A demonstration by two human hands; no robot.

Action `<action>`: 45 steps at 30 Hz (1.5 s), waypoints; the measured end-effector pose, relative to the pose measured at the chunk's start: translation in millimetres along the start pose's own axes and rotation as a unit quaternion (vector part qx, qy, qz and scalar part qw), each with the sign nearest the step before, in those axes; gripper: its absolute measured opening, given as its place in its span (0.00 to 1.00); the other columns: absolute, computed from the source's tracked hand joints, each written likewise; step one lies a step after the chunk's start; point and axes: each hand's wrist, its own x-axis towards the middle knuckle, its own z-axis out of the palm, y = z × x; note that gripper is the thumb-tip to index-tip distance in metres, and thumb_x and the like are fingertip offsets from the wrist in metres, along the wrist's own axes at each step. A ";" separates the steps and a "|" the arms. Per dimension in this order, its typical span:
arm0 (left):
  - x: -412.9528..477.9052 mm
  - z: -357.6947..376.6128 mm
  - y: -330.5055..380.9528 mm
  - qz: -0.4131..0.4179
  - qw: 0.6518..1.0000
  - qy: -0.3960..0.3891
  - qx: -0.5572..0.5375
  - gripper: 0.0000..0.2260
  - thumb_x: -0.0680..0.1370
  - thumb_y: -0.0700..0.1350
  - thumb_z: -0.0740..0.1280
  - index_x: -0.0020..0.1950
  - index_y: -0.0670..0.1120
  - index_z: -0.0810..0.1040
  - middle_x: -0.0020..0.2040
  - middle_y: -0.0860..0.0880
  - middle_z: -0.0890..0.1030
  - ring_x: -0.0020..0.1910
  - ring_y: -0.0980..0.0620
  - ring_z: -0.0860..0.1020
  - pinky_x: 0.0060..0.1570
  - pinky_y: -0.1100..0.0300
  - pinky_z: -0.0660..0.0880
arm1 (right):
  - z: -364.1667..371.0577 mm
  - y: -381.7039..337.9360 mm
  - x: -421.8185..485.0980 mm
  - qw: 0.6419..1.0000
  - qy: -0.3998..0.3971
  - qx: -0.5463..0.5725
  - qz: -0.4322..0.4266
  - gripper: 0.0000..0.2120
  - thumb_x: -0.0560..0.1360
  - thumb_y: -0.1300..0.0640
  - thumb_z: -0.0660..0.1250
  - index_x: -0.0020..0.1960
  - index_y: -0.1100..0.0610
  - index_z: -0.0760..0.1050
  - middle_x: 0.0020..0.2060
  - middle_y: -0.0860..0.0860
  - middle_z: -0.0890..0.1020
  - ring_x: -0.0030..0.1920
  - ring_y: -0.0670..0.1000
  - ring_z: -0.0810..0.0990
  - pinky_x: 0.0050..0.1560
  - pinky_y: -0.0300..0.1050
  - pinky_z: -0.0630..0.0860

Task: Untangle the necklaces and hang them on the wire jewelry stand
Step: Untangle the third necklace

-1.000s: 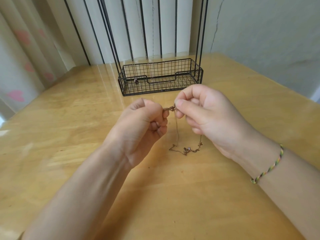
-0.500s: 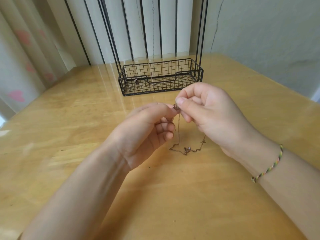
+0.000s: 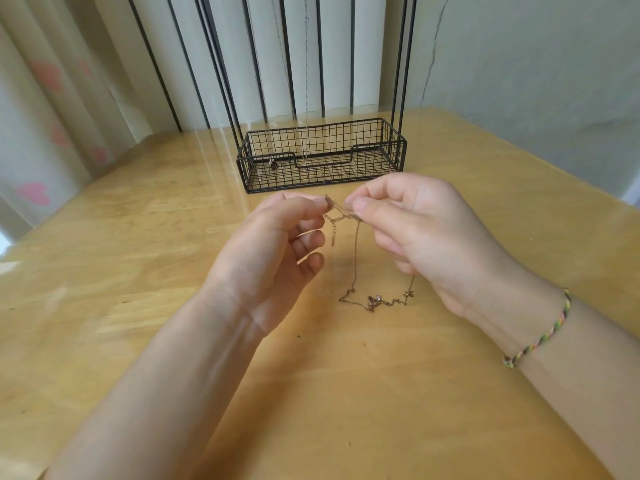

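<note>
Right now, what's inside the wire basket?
A thin chain hangs into the basket near its left end, ending in a dark pendant. A second chain hangs beside it. Elsewhere its floor shows bare. Nothing covers the inside; anything tiny would be too small to tell.

The person's forearms were bare up to the frame's lower edge. The left hand (image 3: 273,258) and the right hand (image 3: 426,237) had short nails. A thin braided thread bracelet (image 3: 540,336), in green, yellow, orange and dark strands, circled the right wrist.
</note>
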 end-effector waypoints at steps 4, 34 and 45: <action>0.0 1.3 -0.5 0.011 1.000 -0.002 -0.005 0.06 0.76 0.41 0.64 0.40 0.49 0.76 0.31 0.54 0.74 0.29 0.58 0.71 0.30 0.66 0.67 | -0.1 -0.2 0.5 1.000 0.002 0.024 0.020 0.07 0.77 0.59 0.63 0.47 0.61 0.78 0.16 0.41 0.66 0.17 0.41 0.65 0.20 0.28 0.61; -0.1 -2.2 -0.2 0.267 0.946 0.059 0.172 0.07 0.81 0.39 0.61 0.46 0.49 0.72 0.36 0.54 0.73 0.33 0.55 0.70 0.38 0.62 0.70 | 5.7 -4.0 -0.2 0.961 -0.025 0.246 0.122 0.03 0.76 0.68 0.62 0.48 0.65 0.74 0.39 0.61 0.79 0.21 0.45 0.66 0.20 0.37 0.61; -3.0 -2.8 3.7 0.311 0.933 0.019 0.181 0.03 0.78 0.40 0.63 0.48 0.47 0.73 0.39 0.54 0.76 0.36 0.58 0.73 0.38 0.65 0.71 | 4.9 -3.9 -3.0 0.968 -0.050 0.218 0.115 0.02 0.75 0.68 0.64 0.46 0.65 0.76 0.35 0.57 0.78 0.23 0.47 0.77 0.21 0.37 0.73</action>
